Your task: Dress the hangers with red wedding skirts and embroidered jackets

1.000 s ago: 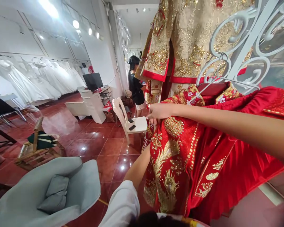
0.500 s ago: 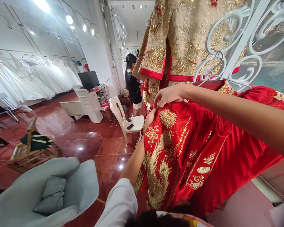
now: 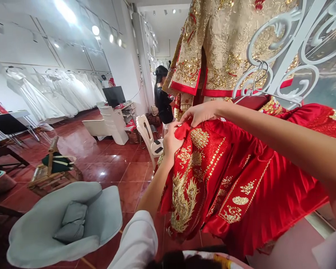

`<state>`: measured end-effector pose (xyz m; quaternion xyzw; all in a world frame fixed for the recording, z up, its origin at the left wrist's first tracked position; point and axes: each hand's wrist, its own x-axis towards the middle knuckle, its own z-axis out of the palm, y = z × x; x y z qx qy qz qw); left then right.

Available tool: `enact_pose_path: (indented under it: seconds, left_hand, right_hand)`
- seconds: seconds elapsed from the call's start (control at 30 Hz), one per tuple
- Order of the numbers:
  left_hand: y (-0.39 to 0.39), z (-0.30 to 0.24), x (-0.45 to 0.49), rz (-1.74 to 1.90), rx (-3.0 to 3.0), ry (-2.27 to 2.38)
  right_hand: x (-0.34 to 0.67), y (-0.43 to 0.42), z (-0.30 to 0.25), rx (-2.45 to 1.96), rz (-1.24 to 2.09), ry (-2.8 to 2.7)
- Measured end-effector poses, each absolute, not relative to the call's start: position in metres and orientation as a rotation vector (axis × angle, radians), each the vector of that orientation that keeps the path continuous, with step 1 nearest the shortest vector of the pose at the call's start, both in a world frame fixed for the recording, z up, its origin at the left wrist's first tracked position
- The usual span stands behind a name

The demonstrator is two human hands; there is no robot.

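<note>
A red pleated skirt (image 3: 271, 194) with gold phoenix embroidery spreads out in front of me, its gathered waist near the top. My left hand (image 3: 172, 142) is closed on the skirt's upper left edge, with a fold of plain red cloth showing beside its fingers. Close by on the right, my right hand (image 3: 203, 112) reaches across from above and pinches the same edge, fingers bent down. Parts of both hands' fingertips are hidden in the cloth. Behind the skirt's waist, a metal hanger (image 3: 259, 80) hooks onto a white scrollwork rack (image 3: 288, 45).
A gold beaded jacket (image 3: 226, 48) hangs above the skirt. A grey armchair (image 3: 39, 220) stands at lower left, a white chair (image 3: 145, 130) beyond my left hand. A person (image 3: 164, 97) in black stands farther back. White gowns (image 3: 58, 93) line the left wall.
My left hand has risen and come out from behind the skirt's edge, drawing a fold of red cloth into sight. My right hand stays nearly in place. The view has turned slightly left.
</note>
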<state>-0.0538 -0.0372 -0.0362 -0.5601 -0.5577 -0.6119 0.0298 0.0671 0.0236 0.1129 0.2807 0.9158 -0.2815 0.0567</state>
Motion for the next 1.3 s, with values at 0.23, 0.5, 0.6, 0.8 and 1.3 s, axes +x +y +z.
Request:
enact_pose_path:
  seconds: [0.23, 0.5, 0.6, 0.8, 1.3]
  left_hand:
    - [-0.042, -0.036, -0.048, -1.53, -1.596, -1.889]
    - [-0.044, -0.044, -0.048, -1.466, -1.544, -1.832]
    - [-0.049, -0.047, -0.047, -1.484, -1.563, -1.816]
    - [-0.056, -0.049, -0.04, -1.459, -1.661, -1.856]
    - [-0.116, -0.058, -0.076, -1.66, -1.928, -2.223]
  right_hand:
    - [0.069, 0.04, 0.107, 0.753, -0.967, 2.69]
    - [0.052, 0.036, 0.126, 0.932, -0.855, 2.53]
    - [0.049, 0.029, 0.124, 0.962, -0.81, 2.5]
    - [0.053, 0.035, 0.107, 0.927, -0.983, 2.405]
    - [0.064, 0.034, 0.102, 0.648, -0.179, 2.89]
